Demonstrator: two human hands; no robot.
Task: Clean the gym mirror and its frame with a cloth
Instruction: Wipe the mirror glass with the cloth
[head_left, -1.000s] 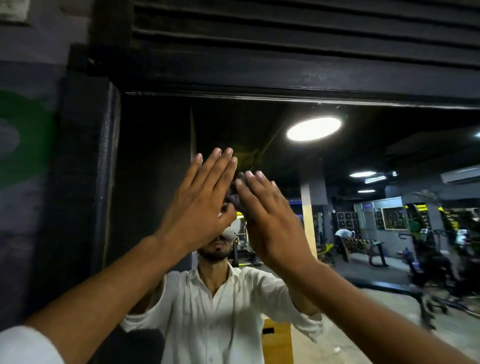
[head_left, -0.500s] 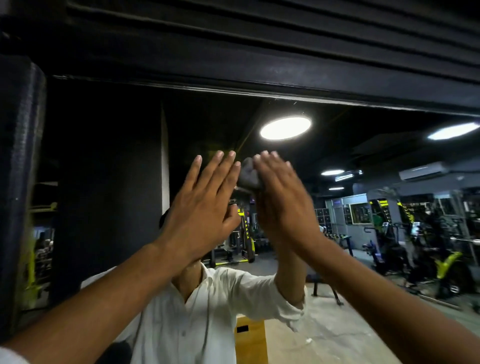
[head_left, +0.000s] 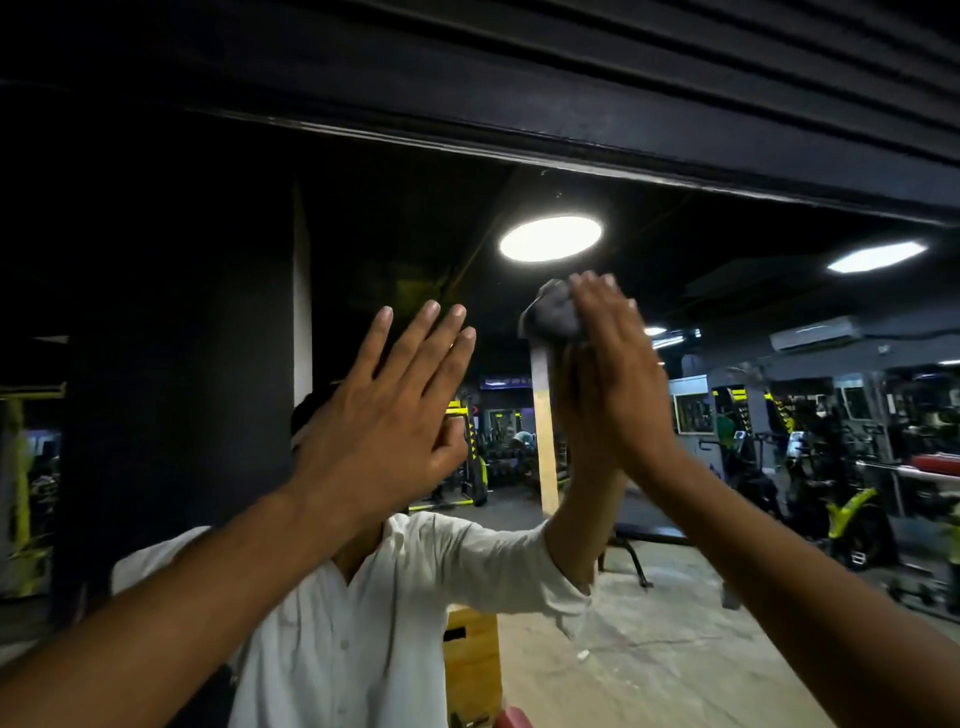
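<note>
Left hand (head_left: 384, 415) raised, grip spread flat; right hand (head_left: 613, 379) presses dark cloth (head_left: 550, 318) to mirror (head_left: 701, 260), grip flat; cloth partly hidden behind it.

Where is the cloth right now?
Head view, right of centre: the dark cloth is pressed against the mirror by the right hand, just below the reflected round light.
</note>
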